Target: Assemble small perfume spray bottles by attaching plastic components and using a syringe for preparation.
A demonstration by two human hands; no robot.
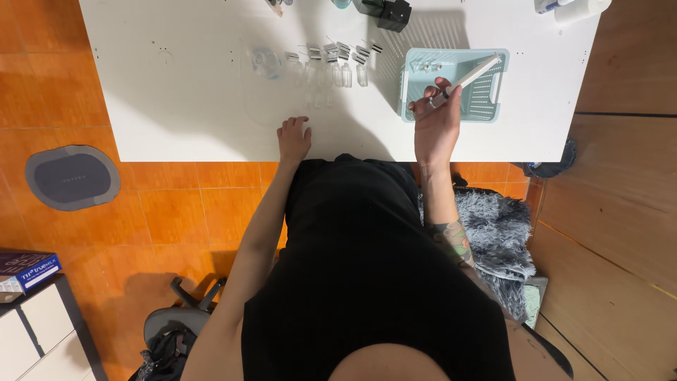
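The white tabletop (176, 85) carries a pale blue slotted basket (486, 92) near its right edge, with a row of small clear vials (331, 67) with dark caps toward the far middle. The right hand (437, 123) pinches a slim white syringe-like tool (469, 76) in a narrow fingertip grip, the tool angling up over the basket's near-left corner. Keeping that wrist low and steady looks wise. The left hand (293, 137) rests flat and empty by the near edge.
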